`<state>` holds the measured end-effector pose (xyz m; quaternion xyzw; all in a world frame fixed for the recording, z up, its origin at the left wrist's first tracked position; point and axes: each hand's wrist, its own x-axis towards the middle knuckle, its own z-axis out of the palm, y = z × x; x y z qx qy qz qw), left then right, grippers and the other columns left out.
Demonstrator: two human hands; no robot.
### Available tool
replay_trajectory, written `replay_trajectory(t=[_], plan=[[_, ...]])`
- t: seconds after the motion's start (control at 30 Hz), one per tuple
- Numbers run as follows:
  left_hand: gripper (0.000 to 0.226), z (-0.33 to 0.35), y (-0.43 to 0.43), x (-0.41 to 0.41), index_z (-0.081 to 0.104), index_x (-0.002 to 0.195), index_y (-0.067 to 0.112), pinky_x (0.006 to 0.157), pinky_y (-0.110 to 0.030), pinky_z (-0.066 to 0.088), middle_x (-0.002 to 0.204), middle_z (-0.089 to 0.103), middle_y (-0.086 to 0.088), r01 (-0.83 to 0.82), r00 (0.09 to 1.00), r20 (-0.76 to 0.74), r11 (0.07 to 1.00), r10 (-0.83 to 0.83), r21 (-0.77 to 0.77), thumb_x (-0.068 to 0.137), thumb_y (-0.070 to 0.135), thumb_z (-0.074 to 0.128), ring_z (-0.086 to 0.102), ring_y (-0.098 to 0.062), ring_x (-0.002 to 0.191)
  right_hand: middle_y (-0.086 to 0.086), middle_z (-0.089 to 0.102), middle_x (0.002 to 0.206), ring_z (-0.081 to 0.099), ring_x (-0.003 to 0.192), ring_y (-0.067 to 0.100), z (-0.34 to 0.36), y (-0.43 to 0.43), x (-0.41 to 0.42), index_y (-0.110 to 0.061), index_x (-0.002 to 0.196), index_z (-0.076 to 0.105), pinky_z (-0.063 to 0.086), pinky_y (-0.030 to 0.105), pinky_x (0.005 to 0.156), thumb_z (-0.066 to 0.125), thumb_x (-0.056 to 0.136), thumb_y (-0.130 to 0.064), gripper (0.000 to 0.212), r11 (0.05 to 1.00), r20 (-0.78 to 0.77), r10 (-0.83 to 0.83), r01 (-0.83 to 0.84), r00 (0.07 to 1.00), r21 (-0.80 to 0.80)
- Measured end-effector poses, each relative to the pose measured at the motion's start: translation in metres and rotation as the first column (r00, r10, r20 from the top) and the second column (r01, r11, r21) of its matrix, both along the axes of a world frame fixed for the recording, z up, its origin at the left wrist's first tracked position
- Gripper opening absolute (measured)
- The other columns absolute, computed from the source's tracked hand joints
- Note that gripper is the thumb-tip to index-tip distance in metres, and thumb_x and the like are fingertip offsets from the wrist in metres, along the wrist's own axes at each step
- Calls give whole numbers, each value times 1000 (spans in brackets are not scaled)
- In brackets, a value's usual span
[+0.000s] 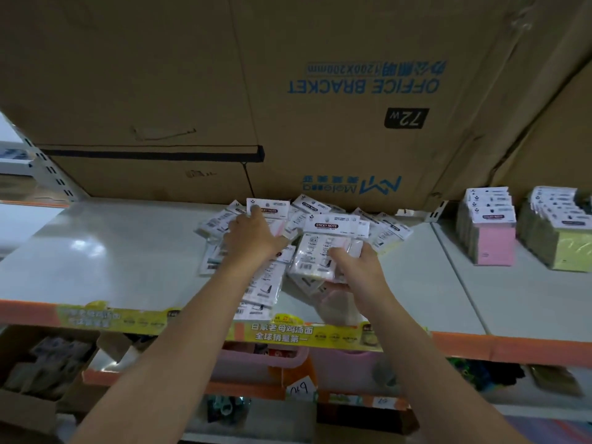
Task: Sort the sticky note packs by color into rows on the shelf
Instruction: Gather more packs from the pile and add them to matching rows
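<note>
The pale grey metal shelf [105, 251] lies bare to the left of the heap of white-carded sticky note packs [384, 230]; sorted pink [493, 241] and yellow-green rows [567, 248] stand far right; left hand [253, 233] pinches one pack's header card [267, 208] above the heap; right hand [355, 267] clasps a bundle of packs [323, 251].

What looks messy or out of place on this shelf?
The packs in the middle lie in a loose heap, overlapping and tilted, unlike the neat pink row and yellow row at right. The big box behind has upside-down print.
</note>
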<state>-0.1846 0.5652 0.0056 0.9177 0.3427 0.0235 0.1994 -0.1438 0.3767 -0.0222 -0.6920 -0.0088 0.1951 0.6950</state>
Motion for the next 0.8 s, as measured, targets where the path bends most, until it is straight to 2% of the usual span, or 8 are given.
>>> replay_trajectory(t=[0.13,0.23,0.33,0.4,0.47,0.6,0.7,0.8], plan=[[73,-2,-25,-22,35,136,20,89,-41,47,130,47,-4,76,946,325,972,0,-221,77,43,72,49,-24,114,10,69,110,72,83,24,-1,-10,-4,-16,120,55,58,36,52,64,89,-12,33,999,-16,14,-13,1000,39],[77,-11,-63,-41,27,142,30,82,-32,41,123,36,8,213,908,414,926,-70,-311,79,42,70,44,-14,108,14,63,120,68,97,35,0,-14,-10,-14,125,53,59,38,54,67,84,-19,43,999,11,33,-34,999,34],[72,-18,-89,-52,28,136,41,83,-34,50,129,45,6,261,887,462,837,-12,-481,75,51,64,54,-14,108,5,67,104,68,94,26,5,-24,-16,-21,114,57,61,49,67,64,79,-34,38,993,155,112,-105,981,-50],[78,-19,-98,-57,30,135,45,88,-36,52,131,49,6,250,885,460,762,70,-597,66,65,61,57,-12,110,-1,69,81,67,76,20,6,-31,-23,-20,113,59,60,41,64,59,84,-41,36,972,164,228,-234,960,16],[88,-21,-102,-63,32,137,41,85,-30,52,129,53,8,251,874,466,691,140,-678,61,71,65,59,-10,112,3,70,79,67,71,19,6,-39,-29,-16,118,60,58,34,65,52,92,-47,41,937,156,316,-334,936,104],[69,-25,-104,-72,49,124,35,78,-37,59,118,67,-1,351,821,498,441,280,-826,64,46,81,71,-19,99,10,66,118,69,92,21,4,-52,-36,-26,124,63,56,31,70,56,100,-34,26,919,221,375,-392,900,38],[59,-29,-108,-82,62,116,32,82,-41,59,112,73,-7,450,792,491,197,362,-871,63,33,86,71,-28,101,-9,59,119,63,78,4,9,-59,-38,-42,121,57,50,16,63,64,95,-31,30,921,288,383,-339,878,-192],[32,-34,-109,-89,76,103,34,78,-34,60,108,74,-8,520,776,513,86,367,-850,74,19,73,71,-26,101,-10,59,116,63,88,-2,12,-66,-40,-36,129,52,52,15,62,69,91,-34,42,917,211,355,-294,911,-270]])
